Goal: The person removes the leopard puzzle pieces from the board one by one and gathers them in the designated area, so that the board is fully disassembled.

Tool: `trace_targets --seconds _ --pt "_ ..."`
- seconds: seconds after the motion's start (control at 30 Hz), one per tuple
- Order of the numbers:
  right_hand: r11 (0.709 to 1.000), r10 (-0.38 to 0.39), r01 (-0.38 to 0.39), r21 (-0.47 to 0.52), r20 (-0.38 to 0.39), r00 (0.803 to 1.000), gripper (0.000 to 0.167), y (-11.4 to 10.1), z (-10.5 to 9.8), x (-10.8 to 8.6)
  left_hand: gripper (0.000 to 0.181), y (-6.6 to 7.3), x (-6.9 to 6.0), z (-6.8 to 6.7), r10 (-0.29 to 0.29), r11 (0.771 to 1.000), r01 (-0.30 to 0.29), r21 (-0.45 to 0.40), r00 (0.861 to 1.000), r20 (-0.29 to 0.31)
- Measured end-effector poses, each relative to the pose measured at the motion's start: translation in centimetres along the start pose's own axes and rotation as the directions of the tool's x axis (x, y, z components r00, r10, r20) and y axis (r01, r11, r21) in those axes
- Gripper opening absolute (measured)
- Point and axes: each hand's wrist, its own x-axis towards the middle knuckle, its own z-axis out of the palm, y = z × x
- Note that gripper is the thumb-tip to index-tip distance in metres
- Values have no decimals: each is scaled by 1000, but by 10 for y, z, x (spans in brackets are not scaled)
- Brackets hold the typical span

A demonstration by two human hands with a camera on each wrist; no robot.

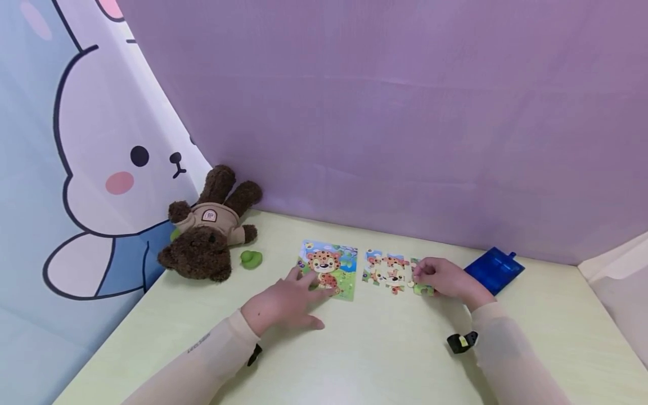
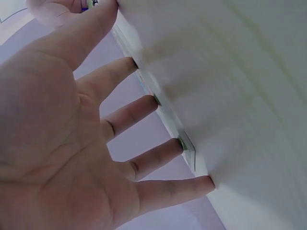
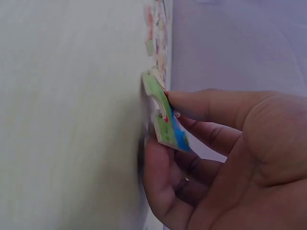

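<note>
A picture card of a spotted cub (image 1: 346, 281) lies flat on the table. My left hand (image 1: 289, 301) rests on its lower left part with fingers spread; the left wrist view shows the same hand (image 2: 91, 129) with straight fingertips down on the surface. Right of the card lies a group of joined jigsaw pieces (image 1: 387, 271). At that group's right side, my right hand (image 1: 448, 278) pinches a green and blue piece. In the right wrist view this piece (image 3: 165, 117) is tilted between thumb and fingers of the hand (image 3: 240, 143).
A blue translucent case (image 1: 493, 271) lies behind and right of my right hand. A brown teddy bear (image 1: 205, 242) lies at the table's left, with a small green toy (image 1: 251, 259) beside it. A purple cloth (image 1: 385, 124) hangs along the back edge.
</note>
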Motion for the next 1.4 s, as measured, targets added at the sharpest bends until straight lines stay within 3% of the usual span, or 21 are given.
trace_targets --seconds 0.3,0.67,0.97,1.2,1.4 --pt "995 -61 57 -78 -43 997 13 4 8 0 76 1 -2 2 -22 999 21 -46 1000 -21" --pt "989 -32 22 -146 -66 997 19 6 4 -2 75 0 -2 4 -29 998 27 -57 999 -20" --pt "990 -55 44 -132 -83 995 26 -6 6 -7 74 1 -2 1 -21 999 20 -48 1000 -22" --pt "993 -90 81 -83 -110 990 35 -22 13 0 65 -1 -1 -1 -21 996 19 -90 999 -25" --pt "991 -135 134 -14 -140 981 31 -49 30 12 59 -7 -2 -5 -28 985 22 -171 999 -30"
